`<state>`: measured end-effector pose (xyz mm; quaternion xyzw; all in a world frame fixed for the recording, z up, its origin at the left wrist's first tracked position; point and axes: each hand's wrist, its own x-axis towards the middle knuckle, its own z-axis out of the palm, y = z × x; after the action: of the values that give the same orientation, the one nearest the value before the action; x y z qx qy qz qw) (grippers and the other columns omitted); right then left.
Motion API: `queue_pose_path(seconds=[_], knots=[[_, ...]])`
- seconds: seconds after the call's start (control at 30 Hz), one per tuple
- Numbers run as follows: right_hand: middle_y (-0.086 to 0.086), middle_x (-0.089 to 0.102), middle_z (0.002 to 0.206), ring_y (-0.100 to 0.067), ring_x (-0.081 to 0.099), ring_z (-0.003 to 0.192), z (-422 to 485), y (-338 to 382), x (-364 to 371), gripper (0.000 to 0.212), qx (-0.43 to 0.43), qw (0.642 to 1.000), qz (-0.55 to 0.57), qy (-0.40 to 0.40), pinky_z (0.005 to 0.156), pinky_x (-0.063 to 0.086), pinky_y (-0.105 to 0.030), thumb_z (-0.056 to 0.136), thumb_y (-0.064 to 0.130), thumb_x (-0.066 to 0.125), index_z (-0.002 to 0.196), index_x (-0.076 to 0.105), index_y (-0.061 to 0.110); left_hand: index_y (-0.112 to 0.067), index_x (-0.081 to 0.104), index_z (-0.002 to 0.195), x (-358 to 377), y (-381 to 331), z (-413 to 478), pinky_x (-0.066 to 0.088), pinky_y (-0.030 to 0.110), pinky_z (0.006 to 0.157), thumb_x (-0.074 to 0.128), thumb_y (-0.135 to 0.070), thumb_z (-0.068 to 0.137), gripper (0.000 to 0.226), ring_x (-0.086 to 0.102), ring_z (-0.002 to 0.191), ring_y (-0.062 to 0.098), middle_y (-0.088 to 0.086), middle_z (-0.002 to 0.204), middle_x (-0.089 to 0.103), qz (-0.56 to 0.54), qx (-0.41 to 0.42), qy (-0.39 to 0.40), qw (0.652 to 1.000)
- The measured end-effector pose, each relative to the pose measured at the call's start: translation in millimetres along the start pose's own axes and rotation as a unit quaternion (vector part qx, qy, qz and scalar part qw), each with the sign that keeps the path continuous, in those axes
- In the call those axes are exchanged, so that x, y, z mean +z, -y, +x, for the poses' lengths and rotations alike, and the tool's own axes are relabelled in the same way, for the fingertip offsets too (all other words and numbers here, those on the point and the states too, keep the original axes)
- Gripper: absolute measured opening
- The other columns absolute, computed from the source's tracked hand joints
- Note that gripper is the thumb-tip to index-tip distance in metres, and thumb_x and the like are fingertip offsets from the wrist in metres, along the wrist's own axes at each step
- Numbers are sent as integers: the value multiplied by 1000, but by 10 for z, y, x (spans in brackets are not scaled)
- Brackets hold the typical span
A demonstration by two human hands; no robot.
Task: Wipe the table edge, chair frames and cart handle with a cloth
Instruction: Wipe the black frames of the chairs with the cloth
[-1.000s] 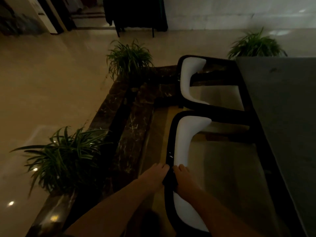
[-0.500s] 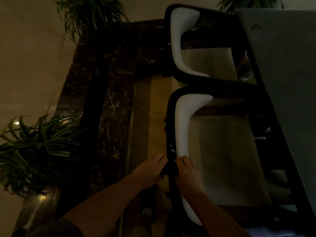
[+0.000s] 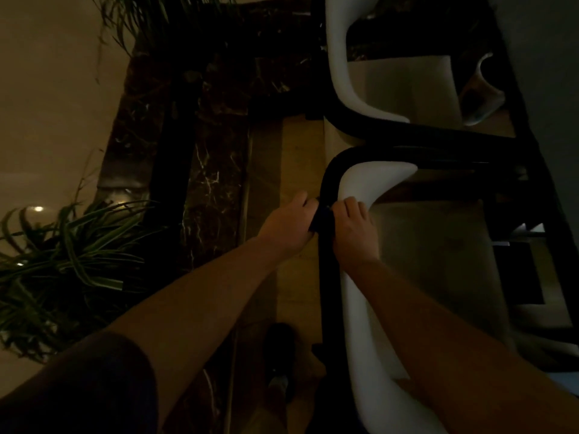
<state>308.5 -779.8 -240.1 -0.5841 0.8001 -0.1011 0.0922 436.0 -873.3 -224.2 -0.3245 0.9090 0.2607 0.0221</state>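
A near chair with a white padded back and a black frame (image 3: 329,183) stands pushed against the dark table (image 3: 545,67) on the right. A dark cloth (image 3: 320,219) is wrapped around the frame's back rail. My left hand (image 3: 289,222) grips the cloth from the left side of the rail. My right hand (image 3: 354,230) grips it from the right, fingers resting against the white back. A second chair with the same black frame (image 3: 363,125) stands beyond it. The scene is dim and the cloth is hard to tell from the frame.
A dark marble planter ledge (image 3: 216,170) runs along the left of the chairs, holding leafy plants (image 3: 62,252) near me and further off (image 3: 163,17). A strip of tan floor (image 3: 297,158) lies between ledge and chairs. My shoe (image 3: 279,355) shows below.
The camera has tilted down and come closer. Both hands have slid with the cloth along the back rail toward the frame's upper corner.
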Motion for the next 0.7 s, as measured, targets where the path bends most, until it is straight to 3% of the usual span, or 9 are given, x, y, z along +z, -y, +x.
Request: queue_pose_path(seconds=[0.1,0.2,0.37,0.5,0.6,0.7], knots=[[-19,52,115,-36,48,102,467,-71,10,33,2,1000,-16,-24,84,47,-47,79,15,42,110,48,7,-4,51,110,-139,126,383,52,48,77,67,-17,84,33,58,92,33,16,120,47,1,-1,-19,1000],[-18,52,116,-36,48,103,913,-154,63,28,5,999,-32,-42,85,47,-45,81,11,55,108,48,7,-5,51,107,-251,257,769,50,43,72,66,-14,84,29,56,93,32,16,120,47,-2,3,-54,999],[-20,54,109,-38,50,99,1484,-181,137,27,9,996,-30,-79,82,47,-46,77,-3,58,102,50,4,-6,51,102,-380,433,1254,32,32,66,65,-12,84,24,51,99,29,14,115,50,20,12,-85,996],[-21,56,101,-37,52,92,1641,-145,214,23,17,992,33,-121,83,45,-42,76,-9,56,95,51,4,-8,48,107,-361,545,1407,35,37,67,61,-10,84,27,50,103,32,14,115,54,-2,3,-86,996],[-18,55,110,-34,51,97,1615,-171,239,22,37,989,45,-139,85,45,-42,80,-1,55,100,51,6,-9,48,116,-341,539,1432,44,41,73,63,-10,83,37,51,107,33,14,118,56,-3,9,-85,996],[-12,57,113,-32,49,100,1504,-216,222,13,49,985,24,-161,84,41,-43,85,9,51,98,52,11,-9,47,129,-297,477,1338,44,42,84,63,-9,84,48,48,116,34,15,129,53,-24,46,-77,996]])
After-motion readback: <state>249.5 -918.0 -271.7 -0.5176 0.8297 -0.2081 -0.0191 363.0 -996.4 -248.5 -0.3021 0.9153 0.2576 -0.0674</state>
